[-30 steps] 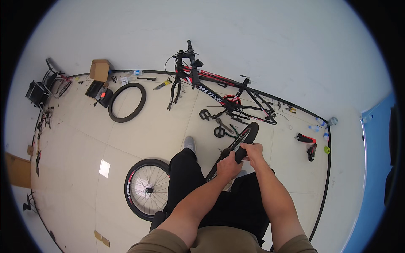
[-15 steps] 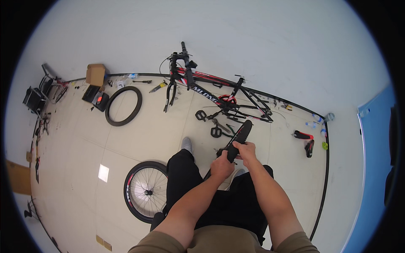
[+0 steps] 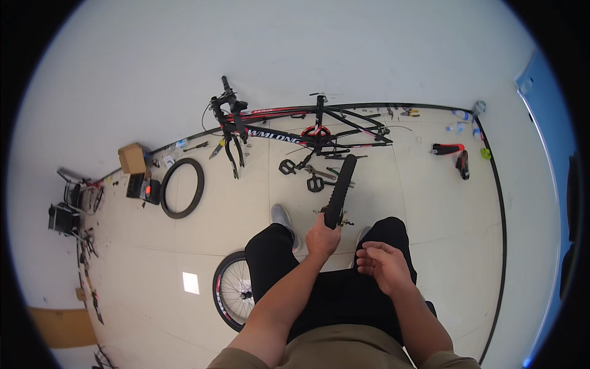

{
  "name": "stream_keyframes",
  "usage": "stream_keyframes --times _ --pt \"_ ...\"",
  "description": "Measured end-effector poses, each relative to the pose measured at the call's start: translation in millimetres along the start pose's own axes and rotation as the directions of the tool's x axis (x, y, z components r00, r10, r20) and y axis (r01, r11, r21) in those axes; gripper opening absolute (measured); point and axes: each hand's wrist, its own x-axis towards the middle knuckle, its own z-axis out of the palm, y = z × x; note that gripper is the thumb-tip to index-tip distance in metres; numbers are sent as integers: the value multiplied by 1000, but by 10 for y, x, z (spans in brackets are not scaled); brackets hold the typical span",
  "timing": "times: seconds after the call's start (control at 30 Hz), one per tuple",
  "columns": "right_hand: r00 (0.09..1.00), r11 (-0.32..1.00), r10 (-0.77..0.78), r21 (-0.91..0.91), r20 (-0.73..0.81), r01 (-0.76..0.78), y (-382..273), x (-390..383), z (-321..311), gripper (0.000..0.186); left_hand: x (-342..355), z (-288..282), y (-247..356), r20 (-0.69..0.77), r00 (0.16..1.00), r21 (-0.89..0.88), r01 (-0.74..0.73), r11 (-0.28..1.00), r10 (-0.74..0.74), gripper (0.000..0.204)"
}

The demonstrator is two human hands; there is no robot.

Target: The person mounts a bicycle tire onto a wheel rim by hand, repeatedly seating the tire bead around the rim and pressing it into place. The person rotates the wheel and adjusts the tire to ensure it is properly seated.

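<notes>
A black knobbly-tyred bicycle wheel stands upright between my legs, seen almost edge-on. My left hand is wrapped round the near part of its tyre. Part of the axle sticks out on the wheel's right side. Off the wheel, above my right thigh, my right hand holds nothing visible, its fingers loosely bent and apart. Beyond the wheel, loose pedals lie on the floor. Farther off, the black and red bicycle frame, with fork and handlebar, leans along the wall.
Another bicycle wheel lies by my left leg, partly hidden. A loose tyre lies farther left, near an open cardboard box. On the right are a red and black saddle-like part, a dark tool and plastic bottles.
My right hand has come off the tyre and moved back toward my right thigh. My left hand keeps its hold on the wheel. The view has shifted.
</notes>
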Motion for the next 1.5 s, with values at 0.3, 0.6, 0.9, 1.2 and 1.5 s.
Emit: stream_keyframes --times 0.3,0.6,0.9,1.2,1.5 --pt "976 882 122 431 179 -189 140 -137 -108 21 3 -64 32 -109 992 -13 54 998 -55 32" --pt "952 671 83 690 295 -272 99 -133 -218 16 81 13 -146 -167 985 -20 26 999 -29 32" --pt "960 504 17 827 278 -248 -34 -61 -340 16 84 26 -180 -263 964 -73 -65 995 44 25" --pt "964 443 -47 871 260 -213 -96 11 -390 17 77 39 -93 -226 974 -55 -24 998 10 28" --pt "980 452 -155 891 124 -41 -438 -74 -720 12 111 63 -225 -274 958 -35 -98 995 85 29"
